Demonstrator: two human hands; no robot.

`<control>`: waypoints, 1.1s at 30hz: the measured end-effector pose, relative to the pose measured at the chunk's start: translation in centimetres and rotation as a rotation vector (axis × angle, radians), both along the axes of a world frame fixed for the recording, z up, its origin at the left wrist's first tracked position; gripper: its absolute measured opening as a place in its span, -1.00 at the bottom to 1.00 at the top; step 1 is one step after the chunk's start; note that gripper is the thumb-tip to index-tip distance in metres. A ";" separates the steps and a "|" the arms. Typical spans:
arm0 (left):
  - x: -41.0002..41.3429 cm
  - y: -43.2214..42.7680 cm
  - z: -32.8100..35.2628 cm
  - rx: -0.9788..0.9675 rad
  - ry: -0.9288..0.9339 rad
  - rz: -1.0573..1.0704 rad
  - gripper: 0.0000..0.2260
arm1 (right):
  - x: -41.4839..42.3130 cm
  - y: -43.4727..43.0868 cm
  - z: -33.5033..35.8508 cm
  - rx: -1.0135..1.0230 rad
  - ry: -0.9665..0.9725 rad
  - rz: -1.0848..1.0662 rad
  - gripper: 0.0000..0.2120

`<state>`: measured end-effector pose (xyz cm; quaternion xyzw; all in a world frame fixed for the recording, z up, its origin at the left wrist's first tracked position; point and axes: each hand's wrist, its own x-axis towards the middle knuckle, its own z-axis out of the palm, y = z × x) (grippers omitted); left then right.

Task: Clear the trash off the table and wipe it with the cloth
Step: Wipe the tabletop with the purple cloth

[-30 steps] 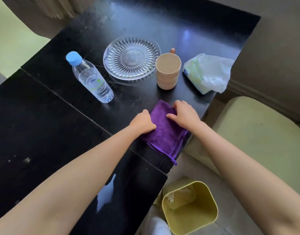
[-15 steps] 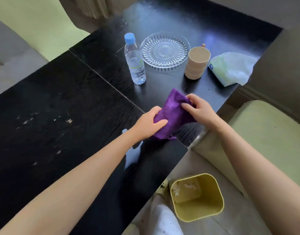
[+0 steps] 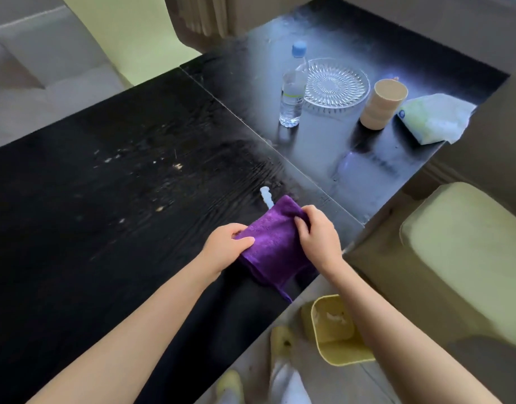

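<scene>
Cloth: purple, fuzzy microfibre cloth, folded, lying at the near right edge of the black wooden table, one corner drooping over the edge.
Left hand: fingers pinched on the cloth's 9 o'clock side.
Right hand: fingers closed on its 2 o'clock corner.
Table: pale crumbs scattered at 10 o'clock.
Floor: yellow plastic bin at 5 o'clock.
</scene>
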<state>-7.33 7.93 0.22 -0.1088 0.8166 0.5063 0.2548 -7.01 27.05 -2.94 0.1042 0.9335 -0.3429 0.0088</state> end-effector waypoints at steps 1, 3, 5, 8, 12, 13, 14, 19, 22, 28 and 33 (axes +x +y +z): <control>-0.7 0.0 -0.4 -0.030 0.034 0.018 -0.80 | -0.6 -0.4 -0.3 0.034 0.006 -0.017 -0.84; -2.8 0.4 -1.4 -0.100 0.122 0.048 -0.80 | -2.5 -0.9 -0.7 0.097 0.021 -0.053 -0.80; -4.9 0.7 -2.3 -0.154 0.203 0.094 -0.77 | -5.1 -1.0 -1.5 0.177 0.022 -0.072 -0.78; -6.5 -0.5 -4.0 -0.223 0.327 0.164 -0.69 | -7.5 -1.4 -2.9 0.433 0.032 0.075 -0.56; -4.9 -5.8 -7.3 -0.760 0.403 0.065 -0.53 | -5.4 -3.0 -5.6 0.527 -0.051 0.577 -0.19; -4.2 -7.1 -8.1 -0.858 0.335 0.023 -0.49 | -4.9 -3.1 -6.2 0.539 -0.078 0.615 -0.16; -3.5 -8.3 -8.8 -0.919 0.271 -0.012 -0.45 | -4.6 -3.2 -6.7 0.540 -0.071 0.603 -0.15; -2.1 -9.6 -11.3 -1.021 0.227 -0.043 -0.42 | -5.3 -3.4 -7.2 0.569 -0.043 0.496 -0.11; -2.0 -9.5 -11.6 -1.038 0.261 -0.023 -0.42 | -5.9 -3.8 -7.4 0.580 -0.062 0.475 -0.16; -2.0 -9.4 -11.8 -1.033 0.275 -0.012 -0.42 | -8.5 -4.4 -7.8 0.583 -0.013 0.532 -0.35; -2.0 -9.5 -11.8 -1.044 0.277 -0.016 -0.42 | -11.6 -4.8 -7.9 0.556 0.030 0.591 -0.48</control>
